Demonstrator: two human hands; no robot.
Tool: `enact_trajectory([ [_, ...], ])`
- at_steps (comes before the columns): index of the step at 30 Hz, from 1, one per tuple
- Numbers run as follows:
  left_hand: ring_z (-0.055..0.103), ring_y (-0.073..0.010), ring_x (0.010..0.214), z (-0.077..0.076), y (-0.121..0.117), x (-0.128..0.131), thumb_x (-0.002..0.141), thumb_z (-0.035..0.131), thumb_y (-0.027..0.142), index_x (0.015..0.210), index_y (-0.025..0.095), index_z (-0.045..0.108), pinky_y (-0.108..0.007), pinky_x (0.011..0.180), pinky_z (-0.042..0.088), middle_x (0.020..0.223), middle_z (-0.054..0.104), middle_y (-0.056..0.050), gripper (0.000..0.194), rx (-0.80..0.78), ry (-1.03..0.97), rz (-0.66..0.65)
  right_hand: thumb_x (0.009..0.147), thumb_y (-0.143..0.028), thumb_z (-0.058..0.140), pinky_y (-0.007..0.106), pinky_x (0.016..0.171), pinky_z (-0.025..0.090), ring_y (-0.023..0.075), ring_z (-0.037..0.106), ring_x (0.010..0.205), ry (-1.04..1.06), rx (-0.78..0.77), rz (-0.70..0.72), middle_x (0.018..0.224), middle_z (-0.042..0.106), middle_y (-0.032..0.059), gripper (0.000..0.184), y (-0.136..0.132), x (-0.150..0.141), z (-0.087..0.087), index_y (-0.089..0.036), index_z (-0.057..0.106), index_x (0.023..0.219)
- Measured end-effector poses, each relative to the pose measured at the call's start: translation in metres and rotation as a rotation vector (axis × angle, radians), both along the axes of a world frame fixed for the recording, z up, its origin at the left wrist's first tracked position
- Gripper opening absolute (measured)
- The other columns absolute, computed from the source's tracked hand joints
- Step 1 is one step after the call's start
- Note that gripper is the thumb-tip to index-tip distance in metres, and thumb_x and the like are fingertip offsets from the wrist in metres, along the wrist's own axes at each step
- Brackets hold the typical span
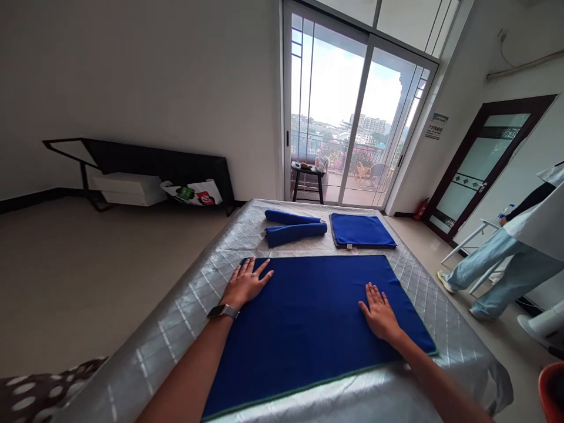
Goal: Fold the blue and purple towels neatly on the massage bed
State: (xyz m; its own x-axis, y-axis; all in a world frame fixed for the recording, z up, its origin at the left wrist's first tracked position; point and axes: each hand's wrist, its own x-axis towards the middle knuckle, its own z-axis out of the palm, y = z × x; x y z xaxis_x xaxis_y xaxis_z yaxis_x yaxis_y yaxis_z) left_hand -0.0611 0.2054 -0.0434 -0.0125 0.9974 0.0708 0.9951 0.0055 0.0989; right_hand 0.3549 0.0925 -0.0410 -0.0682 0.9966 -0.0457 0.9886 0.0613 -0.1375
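Observation:
A large blue towel [308, 317] lies spread flat on a bed covered by a silvery quilted sheet [176, 329]. My left hand [244, 283], a watch on its wrist, rests open and flat on the towel's far left corner. My right hand [379, 314] lies open, palm down, on the towel's right part. Beyond the spread towel lie two rolled blue towels [294, 229] and a folded blue towel [361, 230].
Another person [506, 258] in light trousers stands at the right by a white folding stand. A glass balcony door [352, 117] is behind the bed, a black stool beside it. A low black bench [145, 164] holding bags lines the left wall. An orange bin [553, 390] sits at the lower right.

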Motion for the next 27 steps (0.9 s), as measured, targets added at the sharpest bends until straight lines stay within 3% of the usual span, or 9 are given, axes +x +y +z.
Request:
enact_trajectory([
  [5,0.028,-0.029,0.149,0.001,0.0,0.0,0.096,0.03,0.058,0.154,0.028,0.033,-0.048,0.12,0.021,0.161,0.034,-0.011,0.066,0.002,0.001,-0.004,0.1,-0.054,0.012,0.043,0.124,0.016,0.023,0.019,0.152,-0.053,0.009,-0.277,0.165,0.018,0.0076,0.073,0.012,0.091,-0.01,-0.011,0.016,0.159],
  [8,0.029,-0.0288,0.149,0.001,0.0,0.001,0.096,0.031,0.058,0.154,0.028,0.032,-0.048,0.12,0.02,0.161,0.035,-0.011,0.066,0.0,0.011,-0.007,0.1,-0.052,0.013,0.046,0.123,0.019,0.0264,0.022,0.151,-0.082,-0.014,-0.409,0.164,0.022,0.0107,0.073,0.019,0.111,-0.005,-0.008,0.02,0.158],
  [11,0.03,-0.0292,0.149,0.0,0.0,0.001,0.096,0.032,0.058,0.154,0.027,0.033,-0.048,0.12,0.02,0.16,0.035,-0.012,0.066,0.011,0.014,-0.005,0.101,-0.049,0.014,0.049,0.122,0.017,0.0273,0.019,0.152,-0.113,0.064,-0.369,0.164,0.023,0.0125,0.07,0.033,0.093,0.005,-0.009,0.025,0.157],
  [14,0.029,-0.0296,0.149,0.001,0.0,0.001,0.096,0.032,0.057,0.154,0.027,0.033,-0.048,0.12,0.021,0.161,0.034,-0.013,0.065,0.017,0.019,-0.007,0.102,-0.05,0.029,0.054,0.12,0.02,0.0318,0.024,0.149,-0.12,0.124,-0.1,0.163,0.028,0.0158,0.063,0.056,0.05,0.009,-0.015,0.034,0.154],
  [17,0.029,-0.0288,0.149,0.003,-0.002,0.001,0.096,0.031,0.058,0.154,0.028,0.033,-0.048,0.12,0.021,0.161,0.034,-0.013,0.065,-0.002,0.017,-0.002,0.097,-0.045,0.056,0.055,0.105,0.043,0.0301,0.052,0.128,-0.097,0.086,0.088,0.145,0.05,0.0131,0.049,0.083,0.009,0.005,-0.021,0.051,0.139],
  [20,0.029,-0.028,0.149,0.004,-0.003,0.001,0.097,0.031,0.057,0.154,0.028,0.033,-0.047,0.12,0.021,0.161,0.033,-0.012,0.064,-0.006,0.007,-0.002,0.094,-0.039,0.063,0.045,0.09,0.055,0.0225,0.063,0.107,-0.078,0.063,0.119,0.128,0.06,0.0082,0.039,0.104,-0.015,-0.001,-0.019,0.058,0.127],
  [24,0.026,-0.028,0.15,0.0,-0.004,-0.002,0.097,0.033,0.055,0.153,0.029,0.035,-0.047,0.12,0.021,0.162,0.032,-0.01,0.062,0.019,-0.006,-0.03,0.094,-0.039,0.063,0.046,0.091,0.055,0.0229,0.062,0.108,-0.072,0.046,0.124,0.128,0.06,0.0084,0.039,0.12,-0.017,-0.003,-0.019,0.058,0.127],
  [27,0.027,-0.0288,0.15,-0.002,-0.003,-0.003,0.096,0.036,0.057,0.153,0.029,0.036,-0.048,0.12,0.021,0.162,0.033,-0.009,0.063,0.028,-0.009,-0.035,0.098,-0.048,0.051,0.054,0.11,0.039,0.029,0.049,0.132,-0.075,0.034,0.092,0.15,0.047,0.0117,0.05,0.124,0.009,0.001,-0.022,0.049,0.142],
])
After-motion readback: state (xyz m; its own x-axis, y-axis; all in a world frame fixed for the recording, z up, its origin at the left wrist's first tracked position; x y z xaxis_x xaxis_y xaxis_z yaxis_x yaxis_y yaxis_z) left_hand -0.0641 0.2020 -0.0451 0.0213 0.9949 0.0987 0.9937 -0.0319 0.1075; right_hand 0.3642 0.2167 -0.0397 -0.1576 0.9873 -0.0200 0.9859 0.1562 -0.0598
